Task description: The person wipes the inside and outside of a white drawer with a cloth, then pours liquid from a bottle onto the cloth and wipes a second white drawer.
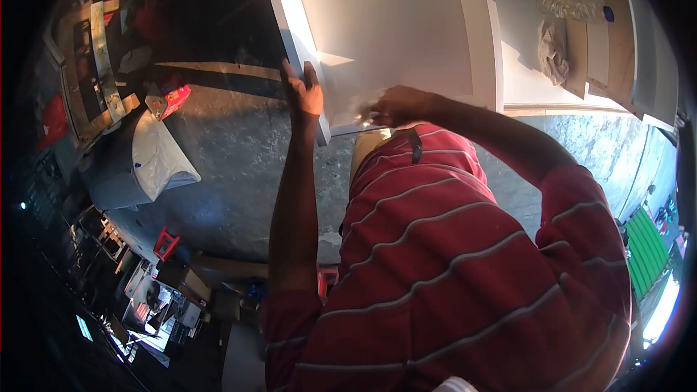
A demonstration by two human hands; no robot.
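Observation:
A large white box-like cabinet [392, 36] with raised side edges lies in front of me. My left hand [303, 93] is closed over its left side panel [289, 18], the thumb on the inner side. Over the cabinet's near end, my right hand [398, 106] is bent with its fingers drawn together. Something pale and blurred shows at those fingertips; its kind cannot be made out. A crumpled pale cloth [553, 54] and a clear plastic bottle [570, 5] with a blue cap lie on the white and wooden boards to the right.
Left of the cabinet are a red carton [168, 99], a white sheet-like cover [156, 160] and a wooden frame [102, 65] on the grey floor [225, 174]. A red stool [166, 244] stands farther back. A green corrugated panel [647, 248] is at far right.

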